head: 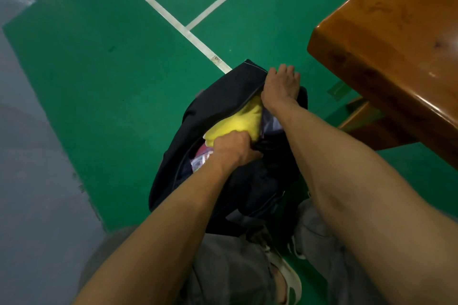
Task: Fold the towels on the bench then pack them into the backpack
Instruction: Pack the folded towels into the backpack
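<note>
A black backpack (223,96) stands open on the green floor between my legs. A folded yellow towel (238,121) sits partly inside its main opening. My left hand (233,148) grips the near edge of the towel, fingers curled under it and into the bag. My right hand (280,86) holds the far rim of the backpack opening, fingers bent over the fabric. Under the towel, a reddish and white patterned item (200,158) shows inside the bag.
The orange-brown wooden bench (396,39) stands to the right, with its lower rail (359,119) close to the bag. White court lines (188,32) cross the green floor. A grey floor strip (29,156) runs along the left. My sandalled foot (285,277) is below.
</note>
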